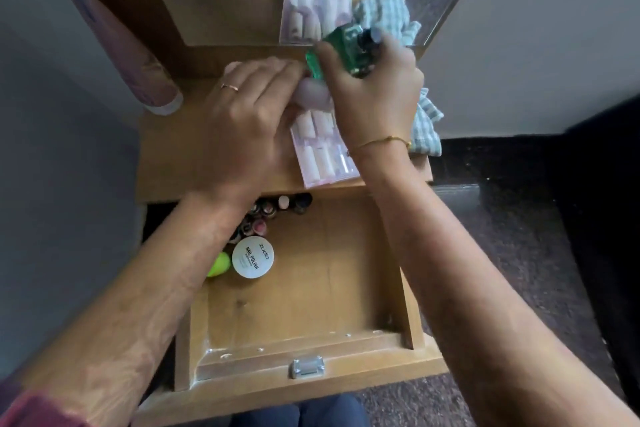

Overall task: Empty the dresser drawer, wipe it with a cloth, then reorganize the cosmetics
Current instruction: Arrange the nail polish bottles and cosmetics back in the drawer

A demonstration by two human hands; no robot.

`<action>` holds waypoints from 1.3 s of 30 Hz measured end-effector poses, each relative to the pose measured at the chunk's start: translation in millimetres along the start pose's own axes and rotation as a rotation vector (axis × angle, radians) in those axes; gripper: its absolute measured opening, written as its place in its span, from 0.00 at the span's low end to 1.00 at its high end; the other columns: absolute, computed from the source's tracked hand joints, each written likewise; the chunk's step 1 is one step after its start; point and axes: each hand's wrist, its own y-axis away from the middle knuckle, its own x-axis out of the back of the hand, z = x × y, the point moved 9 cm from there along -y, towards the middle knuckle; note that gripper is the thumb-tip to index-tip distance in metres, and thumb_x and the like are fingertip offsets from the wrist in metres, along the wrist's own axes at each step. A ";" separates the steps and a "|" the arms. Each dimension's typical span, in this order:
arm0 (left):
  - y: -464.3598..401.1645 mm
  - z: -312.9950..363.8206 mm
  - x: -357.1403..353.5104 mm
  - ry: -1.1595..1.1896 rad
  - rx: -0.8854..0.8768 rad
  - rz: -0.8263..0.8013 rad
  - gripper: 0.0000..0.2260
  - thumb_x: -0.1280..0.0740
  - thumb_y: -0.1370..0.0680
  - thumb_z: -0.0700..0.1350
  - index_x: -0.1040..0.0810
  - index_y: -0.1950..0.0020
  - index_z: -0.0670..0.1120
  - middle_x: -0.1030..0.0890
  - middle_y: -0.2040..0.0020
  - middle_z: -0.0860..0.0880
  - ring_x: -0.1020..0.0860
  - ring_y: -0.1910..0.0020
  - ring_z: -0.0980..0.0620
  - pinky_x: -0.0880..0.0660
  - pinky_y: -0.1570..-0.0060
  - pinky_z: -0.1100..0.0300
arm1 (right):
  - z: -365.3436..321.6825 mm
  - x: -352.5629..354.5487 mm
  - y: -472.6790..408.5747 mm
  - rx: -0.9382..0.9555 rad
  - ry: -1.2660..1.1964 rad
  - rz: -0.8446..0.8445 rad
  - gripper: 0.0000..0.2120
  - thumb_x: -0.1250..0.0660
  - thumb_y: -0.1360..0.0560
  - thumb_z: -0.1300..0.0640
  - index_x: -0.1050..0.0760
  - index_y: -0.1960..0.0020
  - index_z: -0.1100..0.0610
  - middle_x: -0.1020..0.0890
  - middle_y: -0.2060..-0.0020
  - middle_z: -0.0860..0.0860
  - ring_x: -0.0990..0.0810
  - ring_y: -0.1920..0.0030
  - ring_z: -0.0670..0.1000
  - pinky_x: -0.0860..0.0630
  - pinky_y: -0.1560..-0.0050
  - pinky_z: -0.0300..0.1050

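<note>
my right hand [375, 90] has its grip around a green glass bottle with a dark cap [348, 50], held above the wooden bench [194, 156] near the mirror. my left hand [242, 118] curls over a pale pink rounded item [311, 94] on the bench; its grip looks closed on it. a clear flat case of pale lilac pieces [322, 149] lies between my wrists, beside a green-and-white checked cloth [427, 128]. the wooden drawer [311, 288] stands pulled out below, with small nail polish bottles [273, 215], a round white nail polish tub [252, 257] and a lime green sponge [219, 263] in its far left corner.
</note>
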 end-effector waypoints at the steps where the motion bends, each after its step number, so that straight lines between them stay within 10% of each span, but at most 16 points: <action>1: 10.3 3.4 10.8 0.017 0.034 0.014 0.12 0.36 0.21 0.42 0.23 0.39 0.40 0.19 0.43 0.43 0.24 0.43 0.45 0.30 0.40 0.54 | -1.0 9.5 11.4 -0.009 -0.058 -0.005 0.11 0.26 0.31 0.51 0.21 0.58 0.58 0.17 0.63 0.51 0.19 0.61 0.50 0.26 0.60 0.41; 7: 90.3 -9.0 36.0 0.082 0.345 -0.023 0.15 0.32 0.23 0.48 0.23 0.40 0.41 0.19 0.45 0.44 0.22 0.47 0.44 0.25 0.46 0.49 | 44.4 11.3 93.9 -0.188 -0.340 -0.246 0.11 0.26 0.31 0.52 0.19 0.53 0.57 0.16 0.62 0.51 0.17 0.62 0.49 0.20 0.58 0.49; 15: 161.8 0.3 -2.7 0.295 0.650 -0.182 0.18 0.29 0.28 0.51 0.21 0.42 0.43 0.20 0.48 0.52 0.24 0.51 0.59 0.31 0.50 0.73 | 135.5 1.0 154.8 -0.246 -0.076 -0.211 0.12 0.26 0.30 0.54 0.21 0.47 0.51 0.19 0.54 0.48 0.22 0.55 0.43 0.24 0.52 0.35; 20: 191.9 -2.7 -54.9 0.345 0.844 -0.258 0.16 0.29 0.28 0.46 0.21 0.41 0.44 0.17 0.50 0.48 0.20 0.54 0.53 0.30 0.55 0.69 | 170.5 -31.7 145.9 -0.352 0.133 -0.252 0.11 0.29 0.29 0.58 0.21 0.48 0.62 0.20 0.53 0.56 0.22 0.54 0.51 0.28 0.49 0.36; 39: 197.5 -8.3 -69.9 0.394 0.841 -0.179 0.14 0.29 0.26 0.42 0.22 0.41 0.44 0.21 0.50 0.55 0.25 0.52 0.61 0.31 0.52 0.74 | 170.6 -35.8 134.4 -0.318 0.039 -0.180 0.21 0.34 0.32 0.71 0.33 0.40 0.66 0.28 0.45 0.60 0.25 0.46 0.57 0.26 0.42 0.52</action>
